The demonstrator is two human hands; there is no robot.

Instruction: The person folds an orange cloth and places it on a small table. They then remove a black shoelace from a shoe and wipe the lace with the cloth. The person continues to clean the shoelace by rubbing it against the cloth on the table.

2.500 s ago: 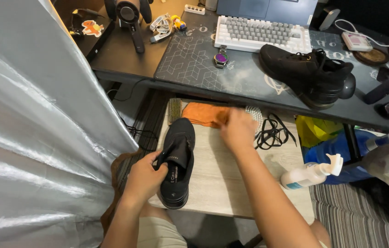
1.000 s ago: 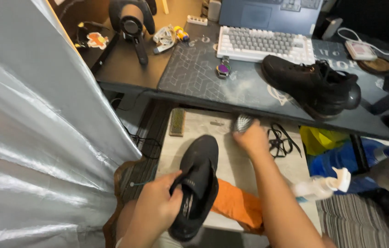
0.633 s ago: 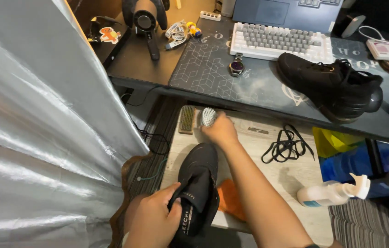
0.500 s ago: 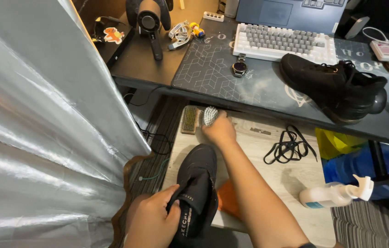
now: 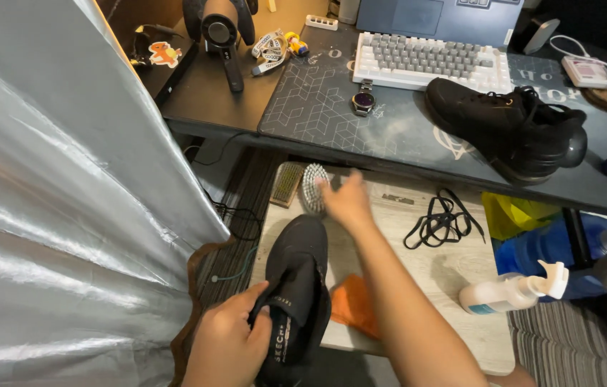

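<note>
Left hand (image 5: 228, 344) is gripping the black shoe (image 5: 295, 297) at its collar over the low wooden table (image 5: 454, 279), while the open right hand (image 5: 346, 202) is reaching for the round brush (image 5: 313, 188), probably light, rigid and best grasped across its back.

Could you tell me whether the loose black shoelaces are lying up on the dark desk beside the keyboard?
No, the black shoelaces lie on the lower wooden board, below the desk.

Shoe (image 5: 296, 287) on low table (image 5: 454, 287), brush (image 5: 313, 188) behind, cloth (image 5: 352, 304) right
</note>
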